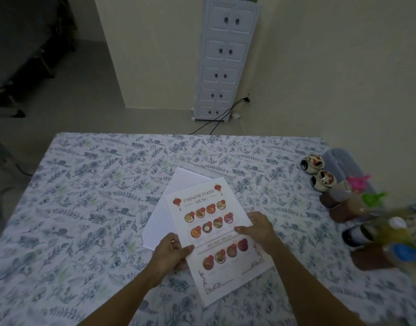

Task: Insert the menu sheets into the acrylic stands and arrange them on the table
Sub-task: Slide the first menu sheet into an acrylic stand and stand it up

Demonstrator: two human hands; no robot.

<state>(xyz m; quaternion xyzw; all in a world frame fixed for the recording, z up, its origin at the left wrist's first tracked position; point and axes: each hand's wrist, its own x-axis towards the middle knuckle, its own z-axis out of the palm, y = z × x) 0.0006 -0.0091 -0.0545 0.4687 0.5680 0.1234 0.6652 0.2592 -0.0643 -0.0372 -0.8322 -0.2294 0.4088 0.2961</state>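
A printed menu sheet [216,234] headed "Chinese Food Menu" is held over the middle of the table. My left hand [171,252] grips its left edge, thumb on top. My right hand [258,229] pinches its right edge. Under it lies a blank white sheet [176,196], turned at an angle. A clear acrylic stand [211,169] lies flat on the cloth just beyond the sheets, faint and partly covered by them.
The table carries a floral blue cloth [89,203]. Along the right edge stand two painted ceramic jars [313,164], several sauce bottles [357,203] with coloured caps and a brown holder [371,257]. A white drawer cabinet [225,60] and cables stand beyond the far edge.
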